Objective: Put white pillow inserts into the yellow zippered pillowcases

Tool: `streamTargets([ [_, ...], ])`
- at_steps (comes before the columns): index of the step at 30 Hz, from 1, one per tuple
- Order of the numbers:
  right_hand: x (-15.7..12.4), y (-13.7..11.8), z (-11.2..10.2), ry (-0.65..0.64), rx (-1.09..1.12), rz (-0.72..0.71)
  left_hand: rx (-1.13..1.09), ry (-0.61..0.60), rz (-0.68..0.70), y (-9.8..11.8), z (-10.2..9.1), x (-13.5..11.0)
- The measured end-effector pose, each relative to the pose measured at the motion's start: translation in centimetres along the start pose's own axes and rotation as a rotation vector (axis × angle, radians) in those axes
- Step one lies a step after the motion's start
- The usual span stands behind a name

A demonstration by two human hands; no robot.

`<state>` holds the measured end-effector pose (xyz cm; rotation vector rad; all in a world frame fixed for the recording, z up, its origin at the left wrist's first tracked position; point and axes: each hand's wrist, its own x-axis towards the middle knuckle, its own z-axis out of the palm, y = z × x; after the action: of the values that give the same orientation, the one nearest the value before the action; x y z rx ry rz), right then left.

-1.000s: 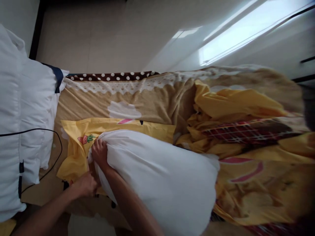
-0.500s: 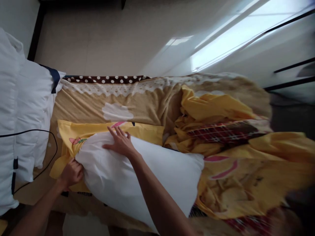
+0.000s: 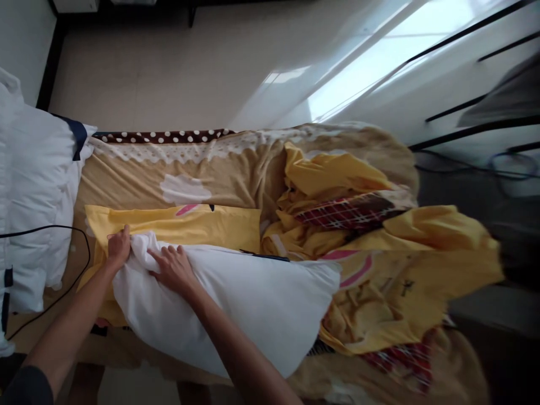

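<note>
A white pillow [image 3: 253, 304] lies slantwise over a flat yellow pillowcase [image 3: 228, 225] on the bed. My left hand [image 3: 120, 247] is closed at the pillow's upper left corner, its fingers wrapped on the yellow cloth there; exactly how much it grips is hidden. Just right of it, my right hand [image 3: 175, 271] presses curled fingers into the bunched white fabric near that same corner, thumb lower down. The pillow's left end is creased, while its right end spreads smooth toward a heap of yellow bedding.
Crumpled yellow bedding [image 3: 396, 292] with red plaid parts covers the bed's right side. White pillows [image 3: 42, 197] are stacked at the left, with a black cable [image 3: 86, 247] beside them. A tan blanket [image 3: 236, 174] covers the bed; pale floor [image 3: 160, 73] lies beyond.
My left hand has moved up along the pillow's left end to its upper corner. My right hand has shifted left and down, its spread fingers now curled into the white fabric.
</note>
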<state>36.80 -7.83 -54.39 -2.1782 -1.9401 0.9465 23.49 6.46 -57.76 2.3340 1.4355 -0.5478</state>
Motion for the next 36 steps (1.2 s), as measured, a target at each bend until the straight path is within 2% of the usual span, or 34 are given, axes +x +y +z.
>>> streamTargets([
  [3, 0.3, -1.8, 1.1, -0.023, -0.011, -0.084, -0.050, 0.028, -0.038, 0.4, -0.6, -0.2],
  [7, 2.6, -3.0, 1.8, -0.024, -0.030, -0.155, -0.123, 0.019, 0.001, 0.4, -1.7, -1.2],
  [9, 4.3, -2.6, 1.8, -0.003, -0.024, -0.137, -0.169, 0.058, 0.013, 0.7, -2.1, -1.8],
  [11, 6.0, -1.8, 1.5, 0.022, -0.010, -0.087, -0.216, 0.170, 0.016, 1.5, -1.9, -2.3],
  [13, 7.2, -1.0, 1.3, 0.058, -0.002, -0.020, -0.208, 0.269, 0.064, 2.5, -1.1, -2.6],
  [15, 7.5, -0.5, 1.0, 0.094, 0.004, 0.038, -0.111, 0.295, 0.124, 2.9, 0.0, -2.7],
  [17, 6.7, -0.2, 0.6, 0.116, 0.010, 0.054, 0.019, 0.253, 0.129, 2.2, 1.0, -2.5],
  [19, 4.7, 0.2, 0.1, 0.154, 0.020, 0.000, 0.111, 0.185, 0.067, 0.6, 1.6, -2.3],
  [21, 1.9, 1.0, -0.4, 0.261, 0.026, -0.020, 0.139, 0.115, 0.017, -1.2, 1.9, -2.1],
  [23, -0.7, 2.3, -0.6, 0.368, 0.008, 0.086, 0.116, 0.090, 0.015, -2.2, 1.8, -2.0],
  [24, -1.6, 3.1, -0.6, 0.381, -0.008, 0.165, 0.102, 0.100, 0.027, -2.3, 1.6, -1.9],
  [26, -2.5, 4.0, -0.3, 0.286, -0.033, 0.250, 0.091, 0.154, 0.069, -1.6, 1.0, -1.5],
  [28, -1.9, 3.9, 0.3, 0.130, -0.030, 0.191, 0.114, 0.217, 0.127, 0.0, 0.2, -0.6],
  [30, -0.5, 2.4, 0.7, 0.014, -0.017, 0.080, 0.162, 0.248, 0.190, 1.8, -0.8, 0.5],
  [33, 1.9, -0.9, 1.0, -0.043, -0.006, -0.039, 0.199, 0.213, 0.271, 3.8, -2.2, 1.8],
  [36, 4.1, -2.6, 0.7, -0.023, 0.007, -0.102, 0.102, 0.202, 0.271, 4.4, -2.7, 1.6],
])
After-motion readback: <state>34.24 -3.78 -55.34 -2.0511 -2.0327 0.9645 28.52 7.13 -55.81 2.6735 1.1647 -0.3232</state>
